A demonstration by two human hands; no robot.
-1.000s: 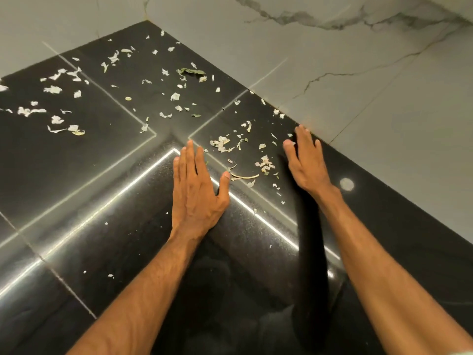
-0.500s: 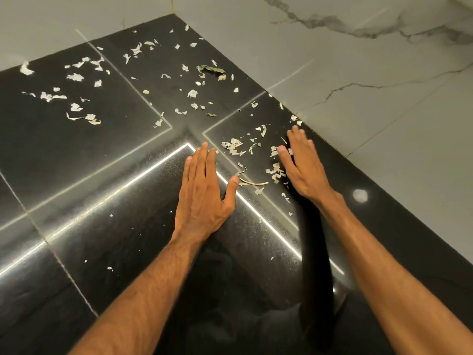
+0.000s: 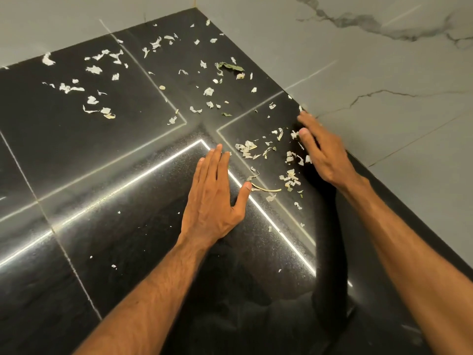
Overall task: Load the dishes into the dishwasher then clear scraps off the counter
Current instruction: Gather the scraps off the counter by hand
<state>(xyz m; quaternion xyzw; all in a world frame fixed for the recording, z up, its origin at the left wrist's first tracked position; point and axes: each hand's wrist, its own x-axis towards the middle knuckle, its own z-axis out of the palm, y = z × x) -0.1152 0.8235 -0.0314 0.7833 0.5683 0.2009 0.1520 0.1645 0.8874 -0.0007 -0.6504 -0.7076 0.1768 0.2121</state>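
Two hands: the left hand lies flat, fingers together, thumb out; the right hand stands edge-on, fingers straight, beside the marble wall. Between and beyond them, dozens of pale scraps and one green leaf litter the black counter.

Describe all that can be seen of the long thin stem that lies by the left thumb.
The stem is a thin, pale yellow-green strip, slightly curved, like a dry stalk. It lies flat on the glossy black counter, among small pale scraps. One end reaches the thumb tip of the left hand; whether they touch cannot be told. The right hand is apart from it.
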